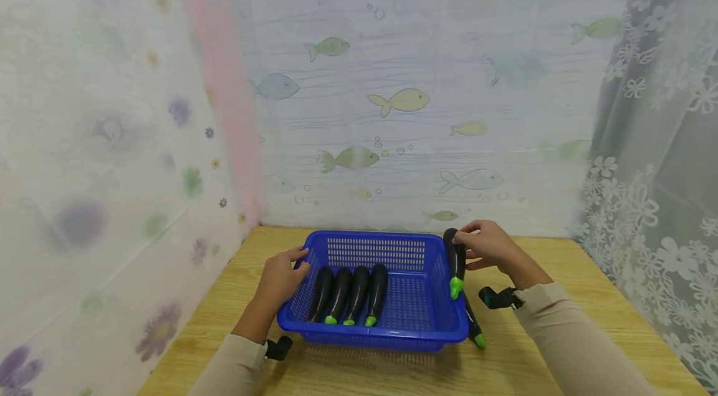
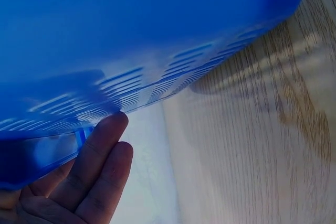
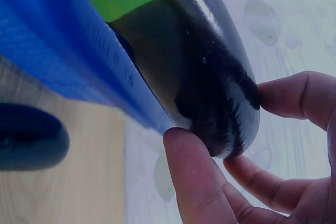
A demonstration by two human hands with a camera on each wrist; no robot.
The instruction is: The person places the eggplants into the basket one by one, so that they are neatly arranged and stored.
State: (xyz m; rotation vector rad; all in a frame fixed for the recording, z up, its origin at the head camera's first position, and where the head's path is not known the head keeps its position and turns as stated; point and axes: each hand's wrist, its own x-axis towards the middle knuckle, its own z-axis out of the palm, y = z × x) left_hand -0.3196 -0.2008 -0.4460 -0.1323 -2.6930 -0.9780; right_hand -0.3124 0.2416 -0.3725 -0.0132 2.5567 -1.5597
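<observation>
A blue plastic basket (image 1: 367,335) stands on the wooden table with several dark eggplants (image 1: 354,296) side by side in its left half, green stem ends toward the front. My left hand (image 1: 282,276) grips the basket's left rim, its fingers against the outer wall in the left wrist view. At the right rim, my right hand (image 1: 487,242) pinches another eggplant (image 1: 455,262) near its rounded end; the green stem points down toward the front. Close up in the right wrist view, thumb and fingers (image 3: 191,174) touch this eggplant's dark skin beside the basket edge.
One more eggplant (image 1: 473,323) lies on the table (image 1: 533,352) just right of the basket, partly hidden by it. Behind the table hangs a fish-print curtain (image 1: 404,134); flowered sheets (image 1: 112,196) flank the sides. Each wrist carries a small black camera (image 1: 498,298).
</observation>
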